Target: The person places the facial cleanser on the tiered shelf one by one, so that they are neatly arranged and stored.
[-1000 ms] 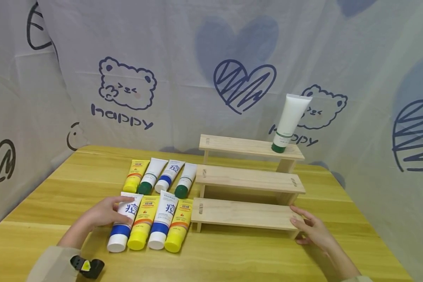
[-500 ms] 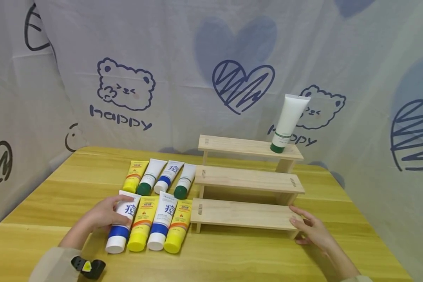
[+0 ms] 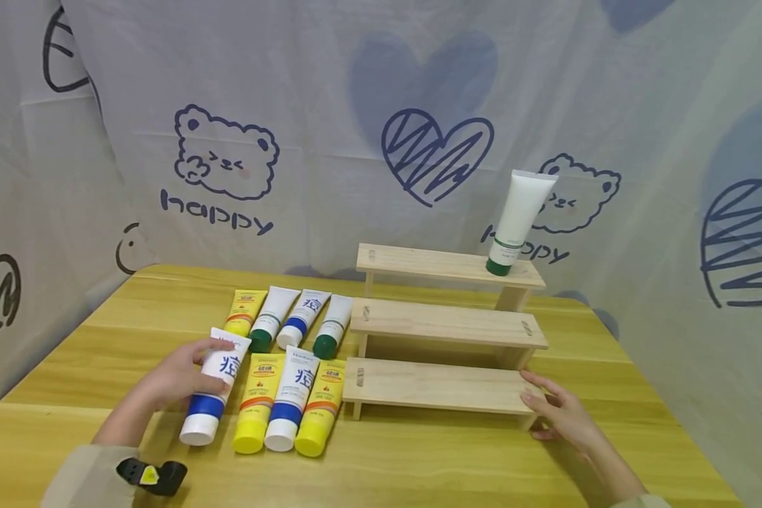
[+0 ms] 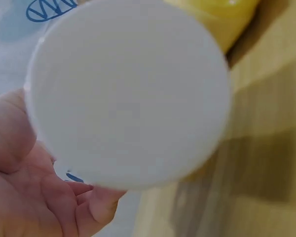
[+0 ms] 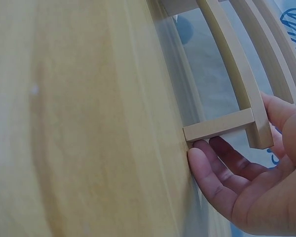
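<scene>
The left hand (image 3: 180,374) is gripping a blue-banded tube (image 3: 206,406) between thumb and fingers, having shifted it leftward since half a second ago; a gap is now separating it from the yellow tube (image 3: 258,395) leading the front row. The right hand (image 3: 565,416) is staying put, its thumb and fingers gripping the right end of the rack (image 3: 444,322). Blue-banded tubes are bearing a large "痘"; their smallest print is too fine to read. The cloth (image 3: 330,85) is showing "happy" twice. Nine tubes are showing: three blue-banded, three yellow, three green-capped, one green-capped tube (image 3: 522,212) standing on the top shelf (image 3: 432,262).
</scene>
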